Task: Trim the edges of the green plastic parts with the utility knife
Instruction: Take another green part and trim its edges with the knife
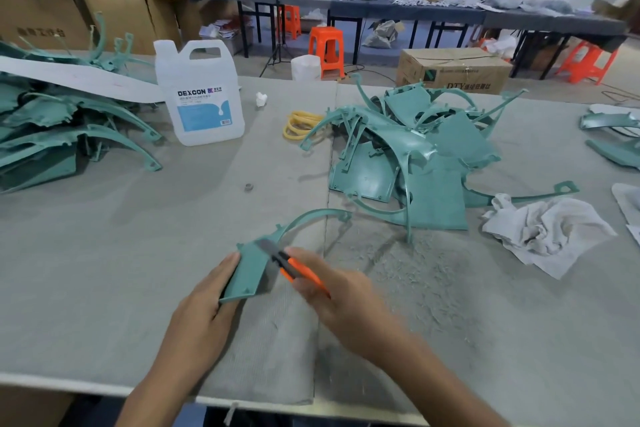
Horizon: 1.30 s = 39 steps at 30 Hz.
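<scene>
— While the table (138, 253) edge runs across the bottom, close to the person, how much room is there btw the piles?
— Plenty: bare grey felt mid-table, w/ a left pile (52, 128) of green parts cut off by the frame and a right pile (415, 156) further back. A seam in the felt runs front to back just right of the hands.
— Where's the worked piece vs. the hands?
— Front-centre. The left hand (204, 302) grips the green part (249, 270) by its flat panel, fingers along the left edge. Its thin curved arm arcs up and right, away from that hand. The right hand (339, 295) is curled round the orange utility knife (301, 274), blade end lying on the panel's upper right edge.
— Other stuff nearby?
— A white jug (201, 97) back-left, yellow bands (301, 125) just beside the right pile, a crumpled rag (547, 232) at right.
— Anything unclear?
— Right hand & knife are motion-blurred, so the blade tip can't be made out. Can't tell how the left thumb lies.
</scene>
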{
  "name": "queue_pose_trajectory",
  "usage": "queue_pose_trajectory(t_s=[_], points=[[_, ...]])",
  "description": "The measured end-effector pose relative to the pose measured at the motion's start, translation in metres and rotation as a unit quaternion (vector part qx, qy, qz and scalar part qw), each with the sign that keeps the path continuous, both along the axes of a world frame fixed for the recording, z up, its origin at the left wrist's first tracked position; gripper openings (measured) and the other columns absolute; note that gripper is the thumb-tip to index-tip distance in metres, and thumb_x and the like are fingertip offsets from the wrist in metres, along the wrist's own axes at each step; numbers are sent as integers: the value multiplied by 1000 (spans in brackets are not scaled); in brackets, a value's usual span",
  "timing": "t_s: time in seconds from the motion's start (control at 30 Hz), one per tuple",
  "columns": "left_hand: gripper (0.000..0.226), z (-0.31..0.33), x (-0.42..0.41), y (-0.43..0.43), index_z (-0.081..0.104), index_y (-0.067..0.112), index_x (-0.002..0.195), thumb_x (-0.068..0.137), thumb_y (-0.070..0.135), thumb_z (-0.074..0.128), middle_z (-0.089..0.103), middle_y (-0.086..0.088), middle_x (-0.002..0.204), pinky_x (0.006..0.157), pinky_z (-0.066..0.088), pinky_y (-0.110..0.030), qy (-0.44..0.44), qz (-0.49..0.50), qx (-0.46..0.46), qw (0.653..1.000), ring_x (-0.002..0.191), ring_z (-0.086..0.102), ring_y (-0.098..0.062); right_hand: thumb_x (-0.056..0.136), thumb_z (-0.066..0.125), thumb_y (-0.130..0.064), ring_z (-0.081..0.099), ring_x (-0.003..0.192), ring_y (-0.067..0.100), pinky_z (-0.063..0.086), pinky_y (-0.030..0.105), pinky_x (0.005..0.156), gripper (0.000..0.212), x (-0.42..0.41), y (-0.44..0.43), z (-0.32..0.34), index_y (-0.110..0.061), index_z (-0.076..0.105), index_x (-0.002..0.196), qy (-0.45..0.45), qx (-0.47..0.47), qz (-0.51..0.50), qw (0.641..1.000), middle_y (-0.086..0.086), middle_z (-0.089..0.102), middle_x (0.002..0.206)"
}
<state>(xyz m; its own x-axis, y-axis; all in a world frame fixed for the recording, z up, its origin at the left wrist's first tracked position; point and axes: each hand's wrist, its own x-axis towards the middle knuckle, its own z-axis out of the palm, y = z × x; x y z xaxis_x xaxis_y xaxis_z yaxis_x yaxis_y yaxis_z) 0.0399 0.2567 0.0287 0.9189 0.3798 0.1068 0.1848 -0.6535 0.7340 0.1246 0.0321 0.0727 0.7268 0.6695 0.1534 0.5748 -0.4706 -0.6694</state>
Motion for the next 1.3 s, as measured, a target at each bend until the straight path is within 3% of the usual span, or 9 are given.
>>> queue_pose_trajectory(t_s=[0.13,0.33,0.5,0.57,0.73,0.87,1.0,1.17,1.3], points=[[55,2,2,-1,47,34,148,98,15,60,47,18,146,109,40,-33,0,6,9,1000,137,49,-17,107,44,-44,49,57,3,48,31,63,38,30,1,3,-54,35,143,-27,-28,-35,999,-13,55,70],[55,4,0,-1,44,36,148,99,16,59,42,23,144,113,40,-33,-6,3,-13,1000,138,47,-12,108,41,-39,65,86,29,53,42,76,39,70,-10,-1,-44,39,147,-33,-83,-162,983,1,69,96],[55,4,0,-1,44,37,149,100,16,57,43,23,145,110,41,-34,-5,4,-7,1000,137,48,-13,106,40,-49,57,56,8,46,24,53,35,38,-14,-1,-56,36,140,-31,-19,-59,998,-9,62,72],[55,4,1,-1,44,35,149,100,15,57,46,18,147,109,42,-35,1,6,0,1000,137,49,-16,104,37,-53,56,57,6,43,20,52,35,16,-13,-2,-57,37,140,-36,-21,-12,999,-11,60,71],[53,4,3,-1,43,34,151,101,20,55,49,9,150,109,42,-36,12,10,-1,1000,136,50,-18,106,36,-56,56,66,6,51,32,64,36,-11,-11,-3,-58,31,142,-28,-36,43,998,-16,58,79],[52,4,4,-2,44,34,150,101,22,56,49,10,150,110,42,-36,10,14,-6,1000,137,49,-17,106,36,-56,53,65,5,49,30,64,37,-6,-6,-5,-54,30,142,-67,-49,32,996,-19,54,80],[50,4,3,0,43,39,148,101,24,55,46,17,149,113,41,-37,1,8,-15,1000,138,47,-11,108,37,-47,57,61,15,49,34,58,32,21,1,-8,-47,38,140,-65,-38,-57,996,-12,56,72],[50,5,4,2,43,43,147,102,25,55,46,22,148,114,40,-36,-1,12,-47,999,137,46,-7,109,34,-42,66,73,31,56,45,72,30,51,10,3,-32,45,136,23,-46,-169,984,0,63,78],[54,4,1,1,45,37,148,100,15,57,48,18,148,113,41,-37,-5,7,-30,999,136,49,-10,108,37,-47,65,68,25,58,47,68,28,34,12,20,-46,42,135,31,-43,-80,995,-2,64,77]])
